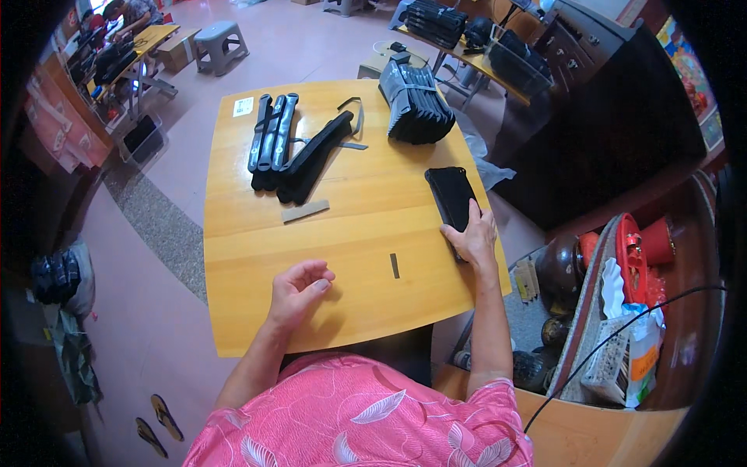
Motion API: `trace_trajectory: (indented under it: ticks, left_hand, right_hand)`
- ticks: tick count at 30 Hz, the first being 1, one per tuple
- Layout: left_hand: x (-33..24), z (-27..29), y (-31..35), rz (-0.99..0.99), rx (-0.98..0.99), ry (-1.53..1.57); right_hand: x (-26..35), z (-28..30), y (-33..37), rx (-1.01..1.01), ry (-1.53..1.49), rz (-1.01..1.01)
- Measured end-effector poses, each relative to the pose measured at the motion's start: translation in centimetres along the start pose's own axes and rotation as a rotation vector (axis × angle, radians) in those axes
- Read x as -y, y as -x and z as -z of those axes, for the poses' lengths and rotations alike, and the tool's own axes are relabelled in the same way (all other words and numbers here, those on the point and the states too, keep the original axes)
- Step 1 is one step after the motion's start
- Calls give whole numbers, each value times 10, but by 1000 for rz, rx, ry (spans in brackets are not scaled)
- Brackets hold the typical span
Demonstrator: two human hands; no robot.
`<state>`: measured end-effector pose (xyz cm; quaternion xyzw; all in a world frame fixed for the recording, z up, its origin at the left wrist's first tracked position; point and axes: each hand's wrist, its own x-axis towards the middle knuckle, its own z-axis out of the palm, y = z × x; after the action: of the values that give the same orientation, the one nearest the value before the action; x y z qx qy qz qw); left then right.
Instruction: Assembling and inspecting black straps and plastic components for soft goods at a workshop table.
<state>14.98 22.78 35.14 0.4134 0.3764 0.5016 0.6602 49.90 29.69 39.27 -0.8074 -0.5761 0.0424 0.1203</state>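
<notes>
My right hand [475,235] grips the near end of a flat black fabric piece [450,191] at the table's right edge. Its thumb lies along the left side and its fingers reach over the right. Above the near part of the table hovers my left hand [299,289], fingers loosely curled, thumb apart, nothing in it. A short dark strip [394,265] lies between the hands. Farther off rest several long black straps with grey shiny bands [274,134] and a loose black strap [319,156]. A tan strip [306,212] sits in front of them.
A bundled stack of black pieces [418,103] stands at the table's far right. The wooden table [249,272] has a white label at its far left corner. At right, a shelf holds a white basket [608,362]. People sit at a far-left table; a grey stool [219,44] stands nearby.
</notes>
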Motion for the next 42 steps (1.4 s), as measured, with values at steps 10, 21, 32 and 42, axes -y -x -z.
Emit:
trace_trajectory:
  ticks: [10,21,32,42]
  left_hand:
    - [0,-6,0,105,-4,-35]
    - [-43,-7,5,-247,-17,-455]
    - [-87,8,-149,-674,-225,-1495]
    - [-64,19,-202,-519,-241,-1728]
  right_hand:
    - [-13,-23,4,25,151,50]
    - [25,13,28,-254,-22,428]
    - [139,-28,41,9,-310,799]
    - [182,-78,-19,30,-477,761]
